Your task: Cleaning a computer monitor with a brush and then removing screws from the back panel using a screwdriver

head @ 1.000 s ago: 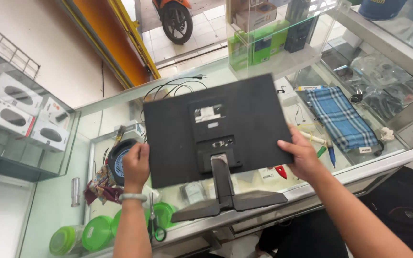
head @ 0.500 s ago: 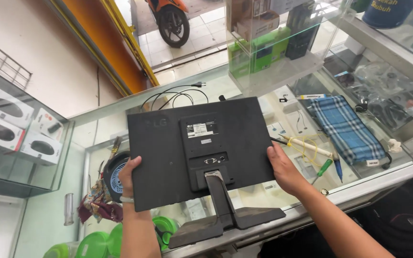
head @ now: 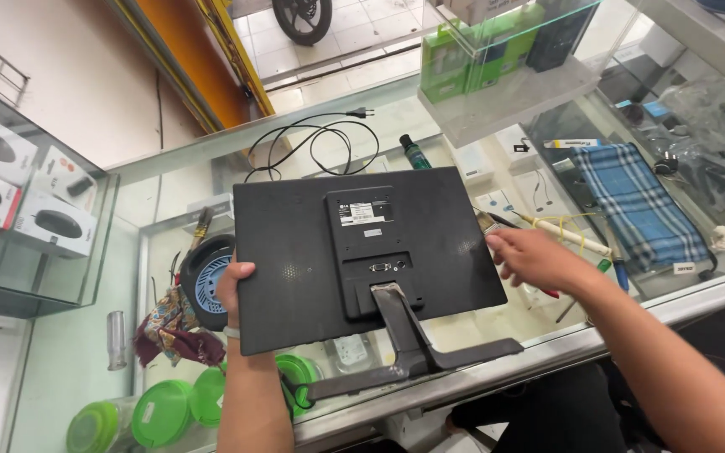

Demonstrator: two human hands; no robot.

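A black flat monitor [head: 312, 252] lies with its back towards me on the glass counter [head: 161, 180], its stand [head: 413, 352] pointing at the near edge. My left hand [head: 232, 289] grips the monitor's left edge. My right hand [head: 534, 256] hovers just off the right edge with fingers spread, holding nothing, above a few screwdrivers [head: 564, 235] on the glass.
A black power cable [head: 312, 147] coils behind the monitor beside a small dark bottle [head: 417, 153]. A blue checked cloth [head: 639, 205] lies at right. Boxed computer mice [head: 18, 201] fill a glass case at left. Green lidded tubs [head: 161, 411] and a blue fan [head: 207, 281] sit under the glass.
The monitor has been lowered and set flatter on the counter. My right hand has let go of its right edge and moved off to the side. My left hand still holds the left edge.
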